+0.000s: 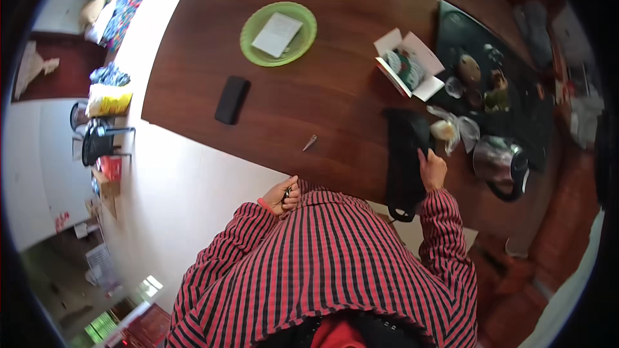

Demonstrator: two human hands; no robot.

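My left hand [282, 196] is closed at the table's near edge, around a small dark, shiny object [287, 192] mostly hidden by the fingers. Over the table's right part, my right hand [433, 171] grips the right edge of a black cloth bag [405, 154]. The bag lies lengthwise toward me, a loop of it hanging past the near edge. Between the hands, a small silver nail clipper [310, 142] rests on the wood. Just beyond my right hand is a clear plastic bag [456, 129] with something pale inside.
A green bowl [309, 42] holding a white packet and a black oblong case [232, 100] are on the brown table [322, 90]. Rightward stand an opened white box [422, 58], a steel kettle [496, 160] and a dark tray [454, 26] with small vessels. A black chair [100, 144] stands far left.
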